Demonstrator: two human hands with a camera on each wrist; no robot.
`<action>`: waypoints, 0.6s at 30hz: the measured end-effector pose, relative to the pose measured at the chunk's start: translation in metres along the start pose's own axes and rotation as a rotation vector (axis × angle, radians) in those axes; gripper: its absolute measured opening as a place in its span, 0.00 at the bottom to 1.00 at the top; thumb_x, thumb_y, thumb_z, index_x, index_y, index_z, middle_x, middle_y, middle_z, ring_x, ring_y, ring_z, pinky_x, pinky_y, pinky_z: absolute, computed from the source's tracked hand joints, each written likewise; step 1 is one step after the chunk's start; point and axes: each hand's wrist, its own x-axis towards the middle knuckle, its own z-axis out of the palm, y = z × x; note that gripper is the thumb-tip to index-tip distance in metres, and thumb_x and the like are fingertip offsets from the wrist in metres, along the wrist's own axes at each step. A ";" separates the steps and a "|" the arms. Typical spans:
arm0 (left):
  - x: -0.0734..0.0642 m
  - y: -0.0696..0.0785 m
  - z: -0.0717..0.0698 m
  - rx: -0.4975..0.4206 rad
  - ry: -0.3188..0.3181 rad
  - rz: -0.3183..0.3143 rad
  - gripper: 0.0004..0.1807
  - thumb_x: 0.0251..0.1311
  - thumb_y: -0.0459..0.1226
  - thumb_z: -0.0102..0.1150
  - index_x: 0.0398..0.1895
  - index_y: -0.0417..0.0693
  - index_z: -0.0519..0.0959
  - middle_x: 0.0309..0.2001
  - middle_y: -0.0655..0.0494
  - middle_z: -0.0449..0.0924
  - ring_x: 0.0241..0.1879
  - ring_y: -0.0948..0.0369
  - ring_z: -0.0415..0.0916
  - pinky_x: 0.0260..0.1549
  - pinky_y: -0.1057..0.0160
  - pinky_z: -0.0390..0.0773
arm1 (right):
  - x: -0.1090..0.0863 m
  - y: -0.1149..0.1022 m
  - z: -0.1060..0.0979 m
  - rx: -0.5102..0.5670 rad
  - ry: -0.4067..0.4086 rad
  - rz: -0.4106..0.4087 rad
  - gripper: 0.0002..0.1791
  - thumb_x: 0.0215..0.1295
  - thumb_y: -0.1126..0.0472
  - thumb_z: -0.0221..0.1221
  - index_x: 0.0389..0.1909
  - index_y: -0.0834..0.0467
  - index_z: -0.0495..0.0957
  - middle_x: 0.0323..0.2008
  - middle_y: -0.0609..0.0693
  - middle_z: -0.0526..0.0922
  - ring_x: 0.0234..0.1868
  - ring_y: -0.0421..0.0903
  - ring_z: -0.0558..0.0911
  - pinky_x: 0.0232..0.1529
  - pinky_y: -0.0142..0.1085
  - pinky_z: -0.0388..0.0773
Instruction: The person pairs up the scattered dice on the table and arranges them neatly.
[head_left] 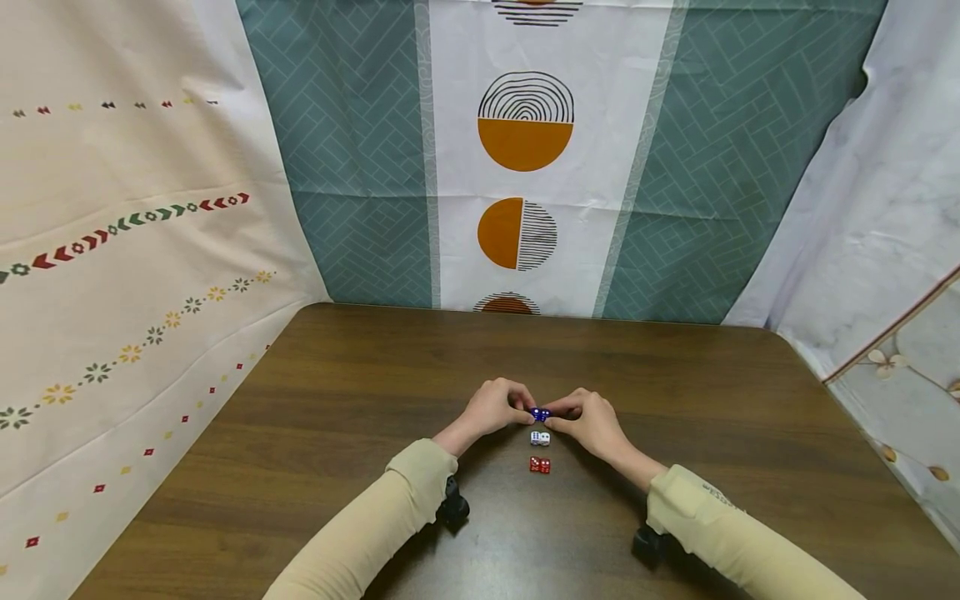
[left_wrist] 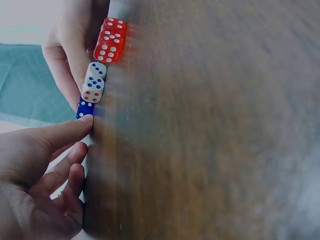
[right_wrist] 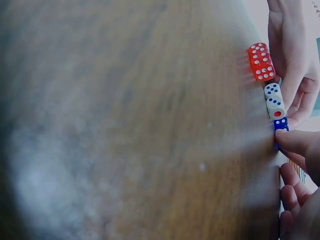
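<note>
Two blue dice [head_left: 540, 414] with white dots sit side by side on the wooden table. My left hand [head_left: 495, 407] pinches the left blue die between thumb and fingers. From the other side my right hand [head_left: 591, 423] pinches the right one the same way. In the left wrist view the thumb covers part of a blue die [left_wrist: 86, 107]; the right wrist view shows the right thumb over a blue die [right_wrist: 281, 124]. Just nearer to me lies a pair of white dice [head_left: 540, 438], then a pair of red dice [head_left: 540, 465], the three pairs lined up in a column.
The brown wooden table [head_left: 360, 367] reaches back to a teal and white patterned curtain [head_left: 360, 167]. Pale cloths hang at the left [head_left: 150, 275] and right [head_left: 885, 208]. Dark wrist devices [head_left: 453, 506] sit under the sleeves, close to the tabletop.
</note>
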 end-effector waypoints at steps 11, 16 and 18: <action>0.000 0.000 -0.001 -0.011 -0.005 0.012 0.05 0.54 0.38 0.72 0.33 0.50 0.86 0.24 0.60 0.77 0.25 0.66 0.67 0.29 0.70 0.64 | 0.001 0.001 0.000 0.012 0.003 0.007 0.10 0.56 0.57 0.71 0.40 0.49 0.89 0.34 0.46 0.85 0.40 0.43 0.80 0.43 0.36 0.75; 0.000 0.000 -0.001 -0.013 0.001 0.021 0.05 0.54 0.38 0.72 0.33 0.50 0.86 0.24 0.59 0.78 0.26 0.66 0.67 0.29 0.70 0.64 | 0.001 0.002 0.001 0.009 0.003 0.004 0.10 0.56 0.57 0.71 0.40 0.49 0.89 0.34 0.46 0.85 0.40 0.42 0.80 0.42 0.34 0.74; 0.000 -0.001 0.000 -0.014 0.004 0.023 0.05 0.54 0.38 0.72 0.33 0.50 0.86 0.24 0.59 0.78 0.26 0.66 0.67 0.29 0.70 0.64 | 0.001 0.002 0.001 0.009 0.004 0.003 0.10 0.56 0.57 0.71 0.40 0.49 0.89 0.34 0.46 0.85 0.40 0.42 0.80 0.42 0.33 0.73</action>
